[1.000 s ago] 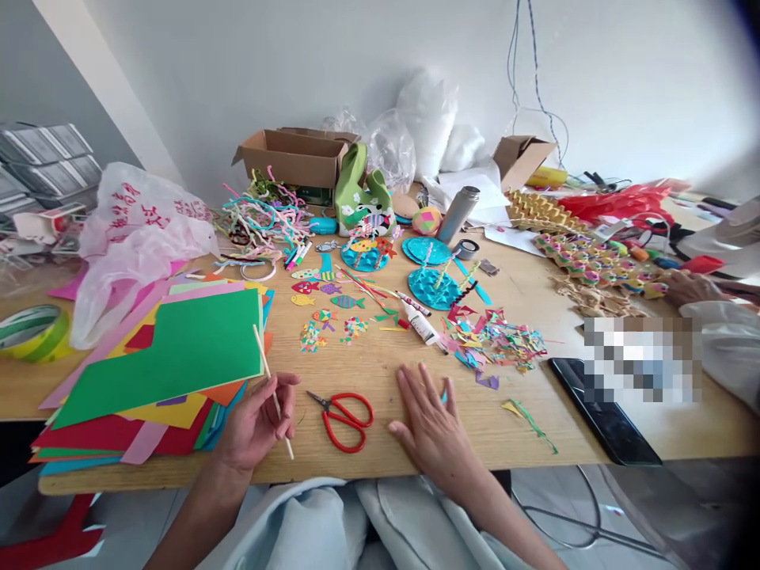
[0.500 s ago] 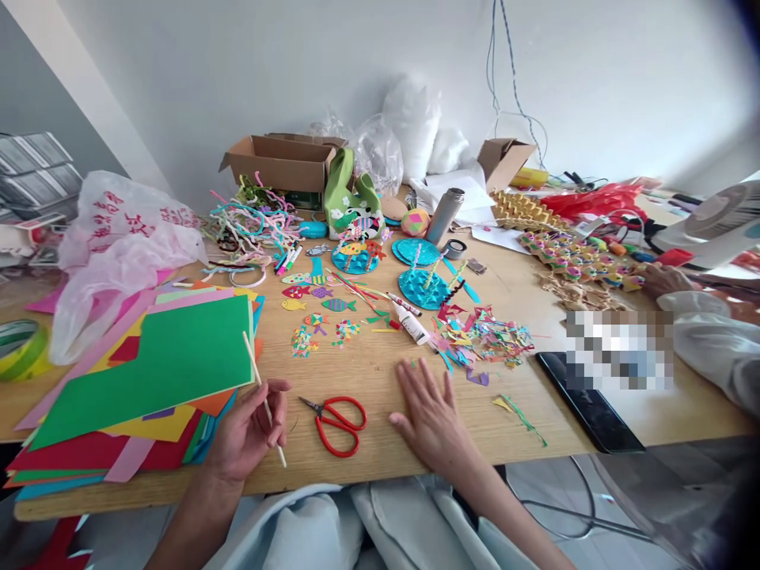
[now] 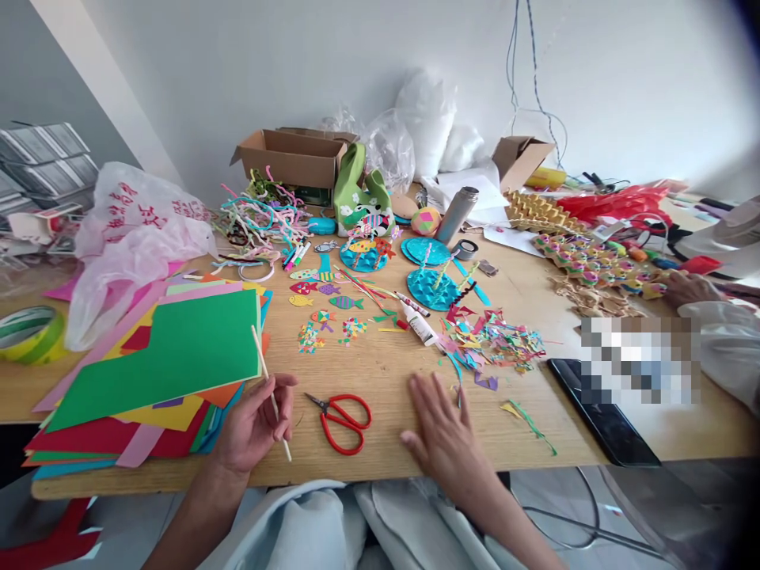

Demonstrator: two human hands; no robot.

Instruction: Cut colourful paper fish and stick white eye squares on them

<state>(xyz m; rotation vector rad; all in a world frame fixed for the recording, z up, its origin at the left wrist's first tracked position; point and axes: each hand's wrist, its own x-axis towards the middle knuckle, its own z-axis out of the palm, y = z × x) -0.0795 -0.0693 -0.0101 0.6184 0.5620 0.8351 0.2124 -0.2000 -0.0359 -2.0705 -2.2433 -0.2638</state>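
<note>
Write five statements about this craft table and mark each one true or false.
1. The left hand holds a thin stick. True.
2. Red scissors lie on the table between the left hand and the right hand. True.
3. The right hand grips the scissors. False: it lies flat and open on the table, apart from them.
4. A green sheet tops the paper stack. True.
5. The black phone lies left of the scissors. False: the phone lies far to their right.

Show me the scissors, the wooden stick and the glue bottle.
scissors [image 3: 326, 409], head view, on the pivot where the blades meet.
stick [image 3: 261, 358], head view, on the bare upper shaft.
glue bottle [image 3: 421, 326], head view, on the white body.
</note>
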